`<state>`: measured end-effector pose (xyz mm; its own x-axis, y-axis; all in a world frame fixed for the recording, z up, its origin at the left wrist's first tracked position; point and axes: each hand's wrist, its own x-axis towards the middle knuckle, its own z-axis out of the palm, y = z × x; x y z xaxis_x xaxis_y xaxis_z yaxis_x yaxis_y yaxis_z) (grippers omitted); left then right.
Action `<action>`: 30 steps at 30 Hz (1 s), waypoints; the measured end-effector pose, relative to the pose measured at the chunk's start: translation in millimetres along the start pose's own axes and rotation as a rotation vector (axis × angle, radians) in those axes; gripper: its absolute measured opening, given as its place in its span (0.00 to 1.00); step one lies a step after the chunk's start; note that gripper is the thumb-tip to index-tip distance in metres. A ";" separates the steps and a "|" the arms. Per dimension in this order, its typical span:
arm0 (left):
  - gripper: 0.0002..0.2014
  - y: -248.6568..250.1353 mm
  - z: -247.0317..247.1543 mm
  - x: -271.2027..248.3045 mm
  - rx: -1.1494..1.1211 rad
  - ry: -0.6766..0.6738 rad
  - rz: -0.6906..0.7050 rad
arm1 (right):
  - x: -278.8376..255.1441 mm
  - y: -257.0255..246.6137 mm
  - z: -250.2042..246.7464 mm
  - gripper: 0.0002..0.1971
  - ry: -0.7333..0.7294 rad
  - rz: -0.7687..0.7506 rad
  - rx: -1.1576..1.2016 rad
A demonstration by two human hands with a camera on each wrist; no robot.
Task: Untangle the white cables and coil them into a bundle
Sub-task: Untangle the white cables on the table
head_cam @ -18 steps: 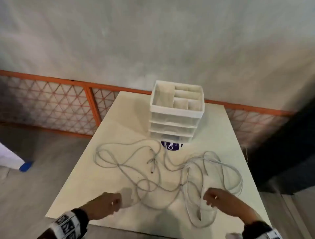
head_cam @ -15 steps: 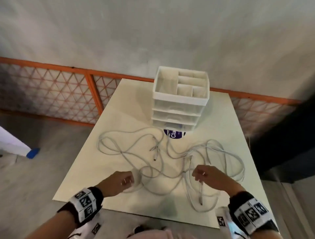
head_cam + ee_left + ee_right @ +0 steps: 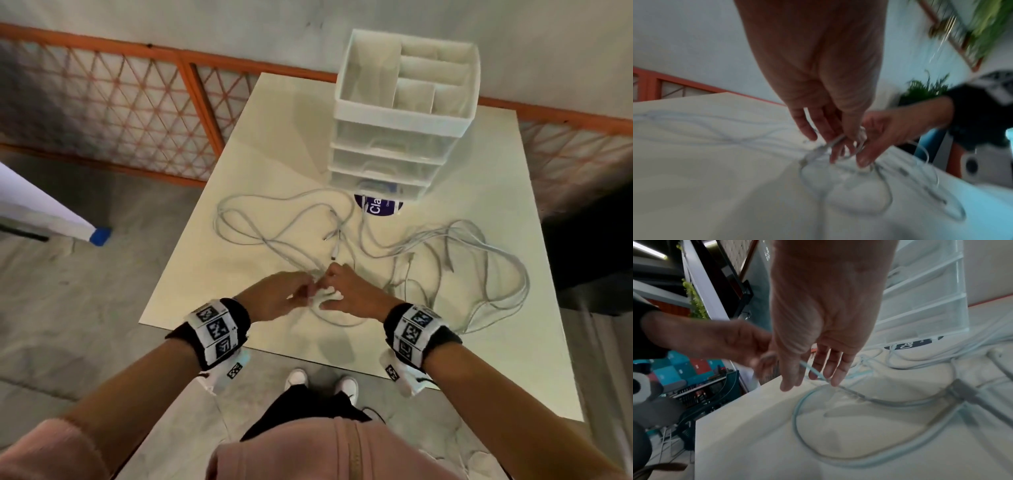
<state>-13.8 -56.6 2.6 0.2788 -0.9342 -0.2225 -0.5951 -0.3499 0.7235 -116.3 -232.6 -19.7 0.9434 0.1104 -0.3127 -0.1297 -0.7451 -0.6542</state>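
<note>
- Leftmost, beyond the desk (image 3: pixel 274 144) edge, an orange lattice fence (image 3: pixel 102 113) runs along the wall, left of and behind the drawer unit (image 3: pixel 404 113), and a blue-tipped white object (image 3: pixel 99 235) lies on the floor well left of that unit.
- Next, the left hand (image 3: pixel 274 298) is over the near part of the desk, in front of the drawer unit and a little to its left; in the left wrist view its fingers (image 3: pixel 826 128) curl down and pinch a strand of the white cables (image 3: pixel 342 246), lifting it off the surface.
- Touching it fingertip to fingertip, the right hand (image 3: pixel 349 294) is straight in front of the drawer unit; in the right wrist view a strand runs between its thumb and fingers (image 3: pixel 830 366), so it pinches the same cables.
- Around both hands the white cables sprawl in loose tangled loops over the desk, from front-left of the drawer unit to front-right, with several plug ends lying just in front of it.
- A purple round sticker (image 3: pixel 376 207) sits on the desk, partly under the front of the drawer unit.
- Rightmost, the largest cable loops lie front-right of the drawer unit, near the desk's right edge.
</note>
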 end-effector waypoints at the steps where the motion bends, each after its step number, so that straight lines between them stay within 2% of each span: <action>1: 0.05 12.7 -8.9 3.5 -0.060 0.095 0.029 | 1.2 0.7 -2.0 0.13 0.036 -0.014 -0.019; 4: 0.03 40.9 -35.2 13.3 -0.172 0.275 0.107 | -2.5 8.1 -15.8 0.07 0.149 -0.064 0.020; 8: 0.06 72.9 -55.7 19.0 -0.348 0.368 0.091 | -6.9 14.9 -44.1 0.09 0.240 -0.104 -0.082; 12: 0.04 105.4 -78.2 19.9 -0.594 0.390 0.163 | -16.4 30.2 -64.2 0.13 0.209 0.075 -0.182; 16: 0.08 112.4 -89.2 26.0 -0.797 0.358 0.261 | -29.7 44.1 -73.6 0.14 0.200 0.180 -0.133; 19: 0.07 115.3 -83.2 33.0 -0.997 0.208 0.309 | -33.3 41.0 -84.4 0.14 0.204 0.174 -0.134; 22: 0.08 118.1 -75.5 37.3 -1.130 0.067 0.329 | -36.1 47.9 -90.6 0.12 0.264 0.149 0.028; 24: 0.09 116.9 -73.7 38.0 -1.112 0.052 0.315 | -40.3 55.6 -93.8 0.10 0.283 0.175 0.057; 26: 0.11 111.7 -75.4 39.3 -1.040 0.122 0.248 | -46.1 59.5 -100.8 0.08 0.311 0.185 0.049; 28: 0.12 102.5 -76.9 41.7 -0.843 0.252 0.151 | -54.4 57.7 -118.1 0.07 0.364 0.192 0.100; 30: 0.12 90.6 -76.0 44.6 -0.577 0.346 0.095 | -64.3 43.1 -141.9 0.06 0.371 0.179 0.253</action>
<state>2.0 -124.7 107.8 0.5276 -0.8494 0.0115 -0.1578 -0.0847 0.9838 -139.2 -365.1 69.9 0.9386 -0.2816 -0.1992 -0.3269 -0.5421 -0.7741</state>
